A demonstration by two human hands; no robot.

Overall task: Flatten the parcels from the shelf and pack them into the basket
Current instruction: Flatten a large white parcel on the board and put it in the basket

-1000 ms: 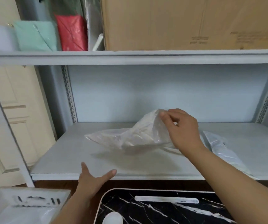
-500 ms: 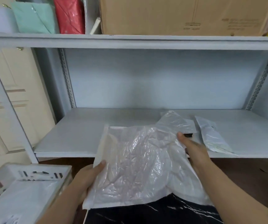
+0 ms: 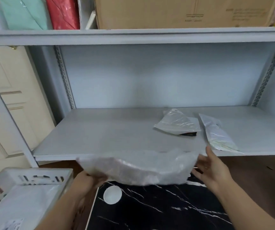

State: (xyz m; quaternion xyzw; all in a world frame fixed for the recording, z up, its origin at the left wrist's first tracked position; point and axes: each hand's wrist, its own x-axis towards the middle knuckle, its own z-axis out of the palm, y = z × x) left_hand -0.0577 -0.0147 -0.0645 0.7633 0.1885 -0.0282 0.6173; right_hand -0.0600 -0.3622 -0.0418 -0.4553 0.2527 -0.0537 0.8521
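Observation:
A crinkled clear plastic parcel (image 3: 138, 168) hangs blurred in front of the shelf edge, above a black marble-patterned table (image 3: 158, 211). My left hand (image 3: 88, 178) grips its left end from below. At the parcel's right end my right hand (image 3: 209, 168) has spread fingers, palm toward the plastic; touching or just apart, I cannot tell. Two more clear parcels lie on the grey shelf (image 3: 100, 135): a triangular one (image 3: 176, 123) and a long one (image 3: 216, 135) to its right. The white slotted basket (image 3: 39, 175) stands at the lower left with a white parcel (image 3: 25, 203) inside.
A small white round dish (image 3: 112, 195) sits on the marble table under the held parcel. The upper shelf carries a large cardboard box (image 3: 183, 12), a red bag (image 3: 62, 12) and a mint bag (image 3: 22, 14). Cream cabinet doors (image 3: 5, 105) stand at the left.
The parcel left the shelf, was held facing me with both hands, and now lies turned flat and lower over the table. My right hand has let go of its edge and opened.

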